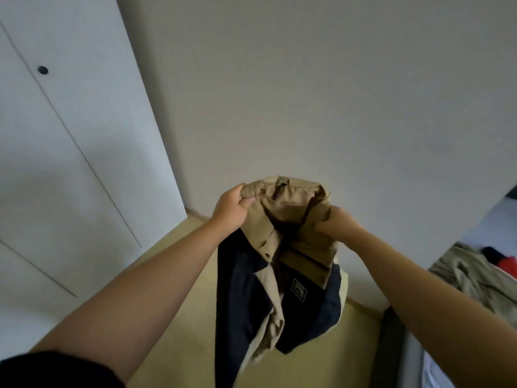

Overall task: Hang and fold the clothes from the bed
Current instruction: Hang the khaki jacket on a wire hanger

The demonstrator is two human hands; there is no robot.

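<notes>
Holding the jacket [279,275] up in mid-air, you have it by the collar end. Your left hand [229,211] has its fingers curled over a bunch of tan cloth at one shoulder, and your right hand [338,224] is fisted tight round the cloth at the other. The navy-and-tan body hangs free below your hands, above the floor [195,303], and its lower hem runs out of the bottom of the view.

I judge you are early in the job. This one garment is off the bed but neither on a hanger nor folded, and no hanger shows anywhere. On the bed [391,337], at the right edge of the view, a crumpled khaki garment [461,275] lies with something red [507,263] and something dark beside it, so at least those remain.

Room is good in front: the wall [307,93] is bare and the floor before it is open. To your left stand the wardrobe doors [70,121], closed, with a round dark knob [42,70]. On the right, the bed's near corner sits close under your right forearm, so mind that side when you swing the jacket.
</notes>
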